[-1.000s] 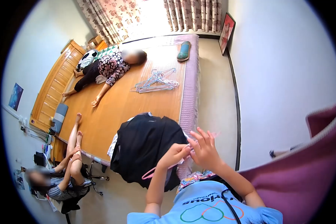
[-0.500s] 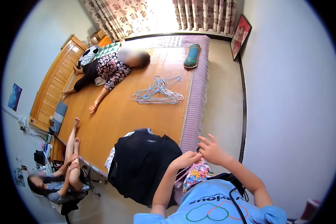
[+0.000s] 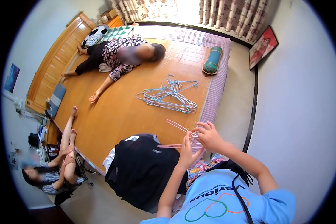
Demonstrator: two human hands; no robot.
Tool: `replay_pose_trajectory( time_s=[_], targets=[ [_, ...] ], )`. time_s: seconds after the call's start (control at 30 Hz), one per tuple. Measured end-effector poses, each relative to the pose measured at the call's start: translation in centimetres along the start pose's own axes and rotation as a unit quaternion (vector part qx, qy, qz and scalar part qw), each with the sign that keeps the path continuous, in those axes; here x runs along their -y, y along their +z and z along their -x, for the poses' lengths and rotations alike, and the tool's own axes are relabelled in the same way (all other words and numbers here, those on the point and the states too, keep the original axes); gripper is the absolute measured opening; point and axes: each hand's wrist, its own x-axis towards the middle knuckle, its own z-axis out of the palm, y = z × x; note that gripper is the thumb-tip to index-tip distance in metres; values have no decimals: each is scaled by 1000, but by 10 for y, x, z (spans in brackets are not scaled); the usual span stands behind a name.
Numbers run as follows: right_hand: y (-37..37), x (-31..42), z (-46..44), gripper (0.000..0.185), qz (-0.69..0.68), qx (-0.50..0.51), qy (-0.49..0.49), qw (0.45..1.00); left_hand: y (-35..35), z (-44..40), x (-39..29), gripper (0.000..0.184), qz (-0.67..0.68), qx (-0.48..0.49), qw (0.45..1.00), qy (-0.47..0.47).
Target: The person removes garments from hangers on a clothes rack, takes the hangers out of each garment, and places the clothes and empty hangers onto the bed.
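Note:
A pink wire clothes hanger [image 3: 169,146] is held up in front of my body, over the bed's near corner. My left hand [image 3: 188,152] grips it from the left side, fingers pointing up. On its other side my right hand [image 3: 208,136] closes round the wire close to my left fingertips. The hands partly hide the hanger, so I cannot tell whether it is one or two. Just left of my left arm lies a pile of dark clothes [image 3: 145,171], with something white under its left edge. Farther up the bed lies a tangle of several hangers [image 3: 170,95].
A person [image 3: 119,56] lies across the far side of the wooden-coloured bed mat [image 3: 119,123]. Another person [image 3: 59,173] sits at the left, feet on the bed. A green bolster [image 3: 212,60] rests near the right edge. A framed picture [image 3: 264,47] leans against the wall.
My hands have risen slightly, and the pink hanger now shows above and to the left of them. The view has shifted, so the bed and hangers appear turned.

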Motion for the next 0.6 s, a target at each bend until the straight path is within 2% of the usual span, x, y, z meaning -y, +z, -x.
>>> replay_pose_trajectory(
  time_s=[0.07,0.1,0.17,0.23,0.27,0.3,0.33,0.4,0.43,0.53,0.57,0.6],
  targets=[
    [5,-12,-22,11,-8,11,7,1000,1,-6,0,71,-32,-134,990,-18],
    [7,-18,-36,10,-15,14,23,1000,0,-9,5,71,-33,-146,988,-22],
    [8,-26,-60,10,-26,9,3,1000,5,-13,21,68,-1,-230,969,-95],
    [12,-33,-76,9,-33,9,-14,999,10,-13,47,65,-11,-220,970,-100],
    [17,-35,-84,9,-32,8,-53,998,13,-15,60,61,109,-171,961,-189],
    [20,-37,-94,10,-32,6,-94,995,19,-21,72,56,228,-120,928,-270],
    [18,-38,-102,10,-61,34,-114,991,26,-29,85,56,230,-134,926,-269],
    [25,-41,-116,9,-109,43,-139,983,31,-53,111,49,513,-133,777,-339],
    [25,-44,-126,9,-133,49,-144,979,31,-70,121,49,512,-142,779,-333],
    [15,-67,-157,14,-242,108,-127,956,46,-112,144,48,600,-343,706,-158],
    [19,-83,-164,14,-242,118,-129,955,48,-126,154,45,626,-383,661,-157],
    [27,-100,-172,18,-331,119,-96,931,50,-132,171,44,645,-383,643,-153]
  ],
)
